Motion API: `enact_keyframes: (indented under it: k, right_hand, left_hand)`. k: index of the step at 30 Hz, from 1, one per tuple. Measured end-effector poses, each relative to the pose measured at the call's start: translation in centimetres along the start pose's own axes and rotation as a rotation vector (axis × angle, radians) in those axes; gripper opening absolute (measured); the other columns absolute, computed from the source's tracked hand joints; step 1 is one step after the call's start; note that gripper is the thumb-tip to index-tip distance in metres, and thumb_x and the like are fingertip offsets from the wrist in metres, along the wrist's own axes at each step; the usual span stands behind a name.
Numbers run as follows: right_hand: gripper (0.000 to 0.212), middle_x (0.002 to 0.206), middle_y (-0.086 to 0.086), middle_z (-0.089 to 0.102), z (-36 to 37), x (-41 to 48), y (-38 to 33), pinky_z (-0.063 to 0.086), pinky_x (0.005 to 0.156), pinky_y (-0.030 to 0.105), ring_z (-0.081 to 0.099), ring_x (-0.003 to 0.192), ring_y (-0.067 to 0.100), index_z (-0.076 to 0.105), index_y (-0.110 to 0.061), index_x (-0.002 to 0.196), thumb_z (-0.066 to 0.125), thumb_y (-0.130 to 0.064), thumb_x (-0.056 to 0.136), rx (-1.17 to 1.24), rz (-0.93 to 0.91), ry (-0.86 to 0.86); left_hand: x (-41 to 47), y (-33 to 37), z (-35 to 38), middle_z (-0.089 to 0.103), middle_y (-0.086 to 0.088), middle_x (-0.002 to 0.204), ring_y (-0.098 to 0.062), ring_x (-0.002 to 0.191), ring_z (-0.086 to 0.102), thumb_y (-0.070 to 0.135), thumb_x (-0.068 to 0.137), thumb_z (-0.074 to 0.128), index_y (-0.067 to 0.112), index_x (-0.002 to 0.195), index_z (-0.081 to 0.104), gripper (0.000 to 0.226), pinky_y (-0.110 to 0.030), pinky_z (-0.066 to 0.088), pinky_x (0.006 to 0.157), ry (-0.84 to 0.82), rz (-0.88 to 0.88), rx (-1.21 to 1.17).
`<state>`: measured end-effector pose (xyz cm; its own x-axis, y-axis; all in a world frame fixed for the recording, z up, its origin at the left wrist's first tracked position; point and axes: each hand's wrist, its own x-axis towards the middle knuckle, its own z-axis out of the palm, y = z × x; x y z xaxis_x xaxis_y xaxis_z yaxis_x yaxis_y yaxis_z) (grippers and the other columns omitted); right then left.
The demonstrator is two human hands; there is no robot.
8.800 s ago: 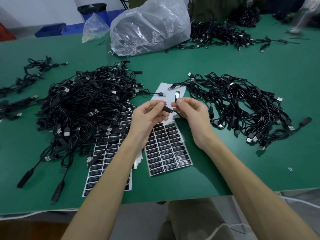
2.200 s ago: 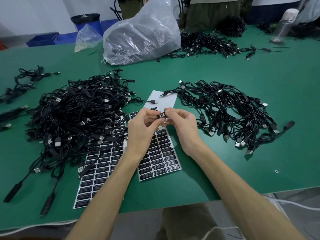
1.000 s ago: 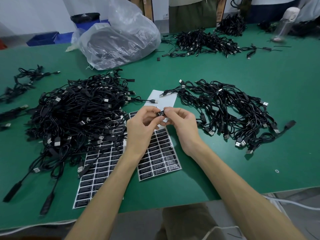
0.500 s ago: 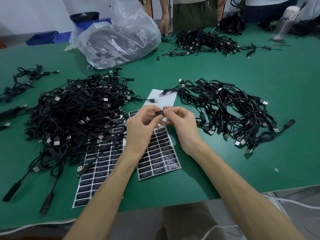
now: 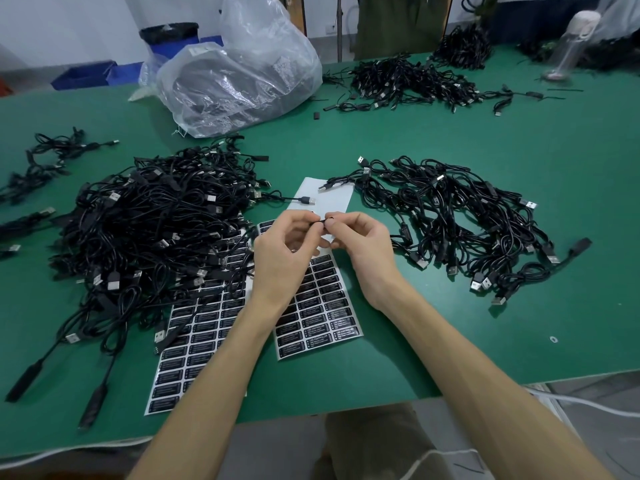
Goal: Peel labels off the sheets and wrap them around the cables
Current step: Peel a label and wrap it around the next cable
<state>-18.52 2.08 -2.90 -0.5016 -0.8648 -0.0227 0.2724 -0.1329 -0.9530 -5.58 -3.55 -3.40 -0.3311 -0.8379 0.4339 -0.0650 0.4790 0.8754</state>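
The table (image 5: 450, 348) is plain dark green. The cable (image 5: 320, 221) pinched between the left hand (image 5: 284, 252) and right hand (image 5: 363, 247) is black. Under the hands, the sheet (image 5: 332, 199) carries rows of black labels (image 5: 313, 332) with small white print on white backing. Beyond the fingertips its top is bare white. A second sheet (image 5: 197, 344), left of the left hand, shows the same black-and-white grid. The pile (image 5: 156, 230) left of the left hand and the heap (image 5: 450, 216) right of the right hand are black, with silver plugs (image 5: 308, 201). Far beyond the hands, the bag (image 5: 242, 81) is clear and glossy over grey contents, and the bins (image 5: 83, 74) are blue.
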Motion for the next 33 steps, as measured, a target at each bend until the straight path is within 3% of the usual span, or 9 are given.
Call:
enact_keyframes:
  k: [6, 10, 16, 27, 33]
  right_hand:
    - [0.004, 0.098, -0.003, 0.074, 0.06, 0.09, 0.14, 0.053, 0.073, 0.019, 0.067, 0.075, 0.006, 0.07, -0.005, 0.092, 0.074, -0.004, 0.091, -0.019, -0.011, -0.01]
    - [0.004, 0.101, -0.001, 0.075, 0.05, 0.06, 0.16, 0.055, 0.073, 0.021, 0.066, 0.077, 0.008, 0.071, -0.006, 0.093, 0.073, -0.002, 0.091, -0.008, -0.013, -0.021]
    - [0.006, 0.088, -0.008, 0.075, -0.06, -0.01, 0.12, 0.055, 0.072, 0.022, 0.066, 0.079, 0.01, 0.072, -0.006, 0.093, 0.073, -0.001, 0.091, -0.023, -0.05, -0.041]
    - [0.007, 0.081, -0.011, 0.075, 0.02, 0.15, 0.45, 0.054, 0.067, 0.019, 0.064, 0.07, 0.004, 0.071, -0.004, 0.094, 0.073, 0.001, 0.09, -0.053, -0.067, -0.031]
    - [0.008, 0.079, -0.01, 0.074, 0.03, 0.17, 0.56, 0.057, 0.07, 0.022, 0.065, 0.074, 0.008, 0.071, -0.006, 0.092, 0.072, 0.002, 0.091, -0.086, -0.079, -0.044]
  left_hand:
    - [0.13, 0.06, -0.07, 0.076, -0.002, 0.088, -0.02, 0.073, 0.075, 0.005, 0.097, 0.068, 0.012, 0.106, 0.068, 0.011, -0.029, 0.06, 0.07, 0.005, -0.02, -0.006]
    - [0.27, 0.07, -0.19, 0.076, -0.005, 0.086, -0.023, 0.073, 0.075, 0.005, 0.099, 0.066, 0.009, 0.106, 0.067, 0.009, -0.033, 0.061, 0.072, 0.01, -0.074, -0.049]
    - [0.32, 0.14, -0.2, 0.076, -0.01, 0.085, -0.026, 0.074, 0.074, 0.004, 0.1, 0.063, 0.006, 0.108, 0.067, 0.009, -0.038, 0.062, 0.075, 0.009, -0.103, -0.076]
    - [0.32, -0.06, -0.28, 0.076, -0.005, 0.081, -0.022, 0.072, 0.075, 0.008, 0.098, 0.067, 0.013, 0.102, 0.071, 0.008, -0.031, 0.061, 0.072, 0.005, -0.12, -0.049]
    - [0.33, -0.28, -0.38, 0.076, -0.005, 0.08, -0.023, 0.07, 0.075, 0.012, 0.097, 0.071, 0.011, 0.1, 0.071, 0.003, -0.03, 0.06, 0.069, 0.003, -0.139, -0.072]
